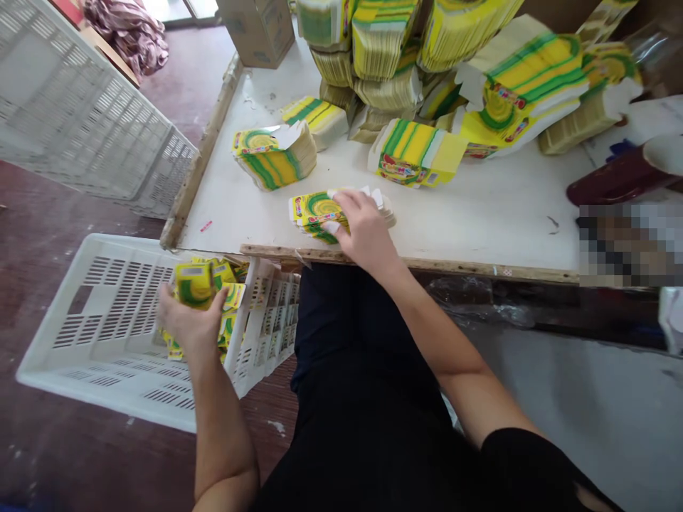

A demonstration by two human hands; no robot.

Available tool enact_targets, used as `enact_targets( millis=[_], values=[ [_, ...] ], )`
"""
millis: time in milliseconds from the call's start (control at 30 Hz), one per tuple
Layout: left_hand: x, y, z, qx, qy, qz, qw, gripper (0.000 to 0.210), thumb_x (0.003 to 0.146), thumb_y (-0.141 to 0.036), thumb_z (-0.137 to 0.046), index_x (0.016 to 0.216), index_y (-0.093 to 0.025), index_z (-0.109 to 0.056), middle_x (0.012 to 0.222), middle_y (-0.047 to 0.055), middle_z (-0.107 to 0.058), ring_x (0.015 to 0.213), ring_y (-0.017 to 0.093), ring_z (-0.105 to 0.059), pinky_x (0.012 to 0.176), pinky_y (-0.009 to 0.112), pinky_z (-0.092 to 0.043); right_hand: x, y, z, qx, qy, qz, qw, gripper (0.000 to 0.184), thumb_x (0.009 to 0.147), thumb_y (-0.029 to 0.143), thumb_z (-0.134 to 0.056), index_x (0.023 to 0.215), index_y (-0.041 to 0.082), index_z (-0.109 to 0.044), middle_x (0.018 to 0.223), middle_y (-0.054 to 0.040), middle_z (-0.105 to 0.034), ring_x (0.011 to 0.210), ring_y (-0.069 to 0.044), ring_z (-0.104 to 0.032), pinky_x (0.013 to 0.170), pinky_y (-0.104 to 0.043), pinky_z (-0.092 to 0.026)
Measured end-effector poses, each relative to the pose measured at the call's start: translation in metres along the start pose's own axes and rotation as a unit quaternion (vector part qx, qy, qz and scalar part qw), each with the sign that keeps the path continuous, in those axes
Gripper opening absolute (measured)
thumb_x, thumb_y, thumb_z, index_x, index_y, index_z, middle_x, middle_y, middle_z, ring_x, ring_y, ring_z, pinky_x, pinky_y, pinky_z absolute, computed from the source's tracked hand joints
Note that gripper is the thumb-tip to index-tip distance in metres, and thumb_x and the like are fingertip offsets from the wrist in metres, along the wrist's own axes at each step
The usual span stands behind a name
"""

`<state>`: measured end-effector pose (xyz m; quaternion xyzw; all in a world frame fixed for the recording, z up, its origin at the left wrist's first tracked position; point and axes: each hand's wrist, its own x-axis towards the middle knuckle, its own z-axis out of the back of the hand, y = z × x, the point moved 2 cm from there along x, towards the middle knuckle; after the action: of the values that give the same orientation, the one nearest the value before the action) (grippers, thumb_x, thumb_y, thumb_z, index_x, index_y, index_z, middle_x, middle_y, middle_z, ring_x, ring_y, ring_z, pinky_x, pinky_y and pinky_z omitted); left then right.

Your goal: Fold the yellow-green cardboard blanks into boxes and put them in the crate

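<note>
My left hand (191,323) is over a white plastic crate (112,377) at the lower left, with fingers and thumb on either side of a small yellow and green carton (194,286). Slight blur covers this hand and carton. More folded cartons (227,331) lie inside the crate below. On the white table (256,220), my right hand (363,227) rests over a small fanned stack of flat cartons (314,208) near the front edge. Its thumb and fingertips grip the top carton across its width; the palm hides part of the stack.
Bundles of flat cartons stand behind the hands, one at left (277,156), another at right (416,153). Taller piles (384,43) fill the back. A dark red mug (624,174) lies at the right. A cardboard box (259,32) stands at the far corner, beside stacked white crates (90,121).
</note>
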<state>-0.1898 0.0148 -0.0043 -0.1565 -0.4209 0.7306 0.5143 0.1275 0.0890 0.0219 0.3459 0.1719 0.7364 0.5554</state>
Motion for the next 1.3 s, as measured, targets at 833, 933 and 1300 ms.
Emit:
enact_targets(
  millis=[833, 933, 1300],
  values=[
    [-0.062, -0.059, -0.109, -0.204, 0.272, 0.047, 0.939, 0.045, 0.070, -0.047, -0.075, 0.106, -0.019, -0.068, 0.109, 0.011, -0.072, 0.107, 0.028, -0.067, 0.091, 0.043, -0.054, 0.016, -0.010, -0.006, -0.030, -0.012, -0.057, 0.998, 0.026, 0.081, 0.000, -0.050, 0.099, 0.016, -0.056, 0.097, -0.0081, -0.061, 0.092, -0.023, -0.057, 0.087, -0.037, -0.044],
    [-0.064, -0.068, -0.119, -0.304, 0.279, 0.075, 0.908, 0.056, 0.065, -0.047, -0.082, 0.113, -0.022, -0.065, 0.109, 0.010, -0.072, 0.108, 0.027, -0.067, 0.088, 0.041, -0.055, 0.004, -0.003, 0.005, 0.097, -0.018, -0.043, 0.994, 0.029, 0.074, -0.001, -0.053, 0.094, 0.020, -0.051, 0.084, -0.0006, -0.058, 0.080, -0.018, -0.057, 0.080, -0.032, -0.046],
    [-0.064, -0.121, -0.117, -0.550, -0.019, 0.002, 0.835, 0.050, 0.080, -0.070, -0.057, 0.094, -0.024, -0.069, 0.089, 0.001, -0.070, 0.088, 0.019, -0.067, 0.085, 0.033, -0.052, -0.080, 0.045, -0.039, 0.418, 0.012, -0.135, 0.898, 0.017, 0.075, 0.017, -0.062, 0.087, 0.023, -0.051, 0.092, -0.0012, -0.060, 0.077, -0.015, -0.061, 0.074, -0.031, -0.054]
  ],
)
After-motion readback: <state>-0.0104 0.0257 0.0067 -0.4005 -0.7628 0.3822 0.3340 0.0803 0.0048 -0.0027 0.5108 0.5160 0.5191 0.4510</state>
